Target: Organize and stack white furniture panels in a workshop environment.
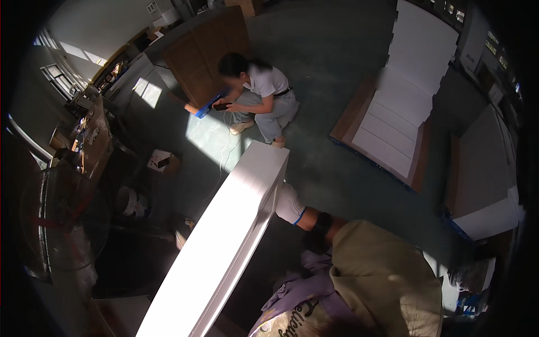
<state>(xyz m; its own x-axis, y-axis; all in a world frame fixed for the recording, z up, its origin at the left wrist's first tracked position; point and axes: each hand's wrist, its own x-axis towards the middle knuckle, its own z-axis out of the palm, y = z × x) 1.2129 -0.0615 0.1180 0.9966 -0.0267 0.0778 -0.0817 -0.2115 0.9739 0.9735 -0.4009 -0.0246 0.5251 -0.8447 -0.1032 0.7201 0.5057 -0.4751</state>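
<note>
Leftward, the gloved right hand extends to the white panel, its grip too hidden to tell.

A dark green floor carries a bright patch of sunlight toward ten o'clock. A pale-grey wall rises between ten and eleven, a white-framed rectangular window shows at ten, and a brown flat-topped table stands at nine.

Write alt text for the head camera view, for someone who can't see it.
A long white boxy piece slants across the foreground, the wearer's gloved right hand at its right side. Beyond it, a crouching person holds a dark device; to the right, large white sheets rest on a brown base.
</note>
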